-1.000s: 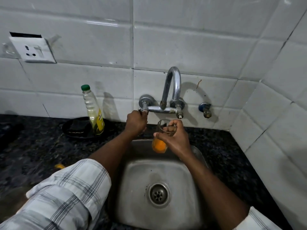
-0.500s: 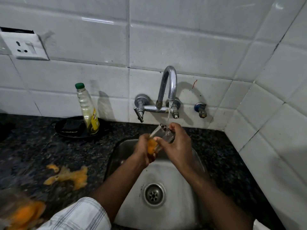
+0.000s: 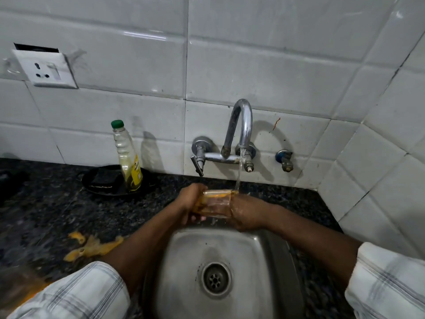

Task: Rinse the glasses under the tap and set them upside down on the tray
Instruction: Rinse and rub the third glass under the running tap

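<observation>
You held the glass (image 3: 216, 203) on its side over the steel sink (image 3: 251, 252), under water running from the tap (image 3: 240, 125). The grip of your left hand (image 3: 190, 203) curled round its left end; your right hand (image 3: 250, 214) closed on the right end, where the stream struck.

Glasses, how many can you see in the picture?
1 for sure: the glass lies sideways between the left hand and right hand, under the running tap, above the sink. A blurry orange shape at the bottom-left edge might be another; I cannot tell.
</observation>
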`<action>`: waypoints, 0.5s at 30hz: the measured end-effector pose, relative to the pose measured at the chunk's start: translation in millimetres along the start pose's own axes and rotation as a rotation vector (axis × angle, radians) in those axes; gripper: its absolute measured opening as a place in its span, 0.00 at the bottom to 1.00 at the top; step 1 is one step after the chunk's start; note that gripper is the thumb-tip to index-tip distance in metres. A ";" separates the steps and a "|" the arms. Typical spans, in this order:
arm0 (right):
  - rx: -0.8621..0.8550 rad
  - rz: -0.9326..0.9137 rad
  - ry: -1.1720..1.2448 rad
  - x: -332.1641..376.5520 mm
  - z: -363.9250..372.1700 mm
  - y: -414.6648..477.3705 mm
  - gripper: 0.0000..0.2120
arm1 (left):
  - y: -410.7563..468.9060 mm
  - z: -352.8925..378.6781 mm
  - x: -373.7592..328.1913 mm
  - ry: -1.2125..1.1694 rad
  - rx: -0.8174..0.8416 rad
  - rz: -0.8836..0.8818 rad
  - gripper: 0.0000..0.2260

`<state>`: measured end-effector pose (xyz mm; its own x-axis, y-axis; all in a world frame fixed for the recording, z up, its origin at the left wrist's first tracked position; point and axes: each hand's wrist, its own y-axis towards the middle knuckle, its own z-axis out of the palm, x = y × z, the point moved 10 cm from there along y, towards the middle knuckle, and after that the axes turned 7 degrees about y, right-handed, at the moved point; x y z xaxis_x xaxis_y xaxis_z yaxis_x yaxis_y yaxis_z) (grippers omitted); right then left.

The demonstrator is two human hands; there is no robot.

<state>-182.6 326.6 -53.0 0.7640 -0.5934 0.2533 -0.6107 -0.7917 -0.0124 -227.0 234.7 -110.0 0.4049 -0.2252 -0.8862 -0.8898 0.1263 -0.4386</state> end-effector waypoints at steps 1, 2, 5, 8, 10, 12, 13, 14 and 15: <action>-0.007 0.039 -0.029 -4.2 -1.6 0.2 0.30 | -0.7 0.0 -3.8 0.017 0.032 -0.001 0.16; -0.006 0.090 0.040 -9.3 1.1 1.1 0.29 | 1.1 -2.4 -7.9 -0.011 0.035 0.042 0.16; -0.058 0.183 0.627 -2.1 2.9 12.1 0.31 | -0.4 -24.5 -34.6 -0.089 -0.147 0.429 0.13; -0.181 0.096 0.731 4.7 -3.8 11.9 0.34 | -0.2 -31.6 -37.4 0.025 -0.261 0.447 0.14; -0.251 -0.145 0.191 20.5 -17.9 8.3 0.29 | 9.4 -22.7 -13.7 -0.007 -0.159 0.131 0.13; -0.262 -0.194 -0.150 16.0 -13.0 3.8 0.31 | 6.9 -13.0 1.3 -0.010 -0.056 -0.036 0.14; -0.280 -0.156 -0.112 10.5 -11.3 4.6 0.31 | 7.4 -13.5 -1.4 -0.008 -0.057 0.001 0.15; -0.231 -0.098 0.082 4.7 -7.0 7.7 0.31 | 9.8 -18.2 -10.3 -0.038 -0.101 0.128 0.15; -0.240 -0.038 0.307 2.4 -10.1 9.4 0.29 | 6.3 -26.0 -25.8 -0.058 -0.177 0.331 0.14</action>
<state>-188.6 319.1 -42.8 0.7114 -0.4644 0.5275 -0.6422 -0.7343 0.2197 -248.5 216.2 -86.0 0.0962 -0.1443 -0.9848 -0.9950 0.0132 -0.0991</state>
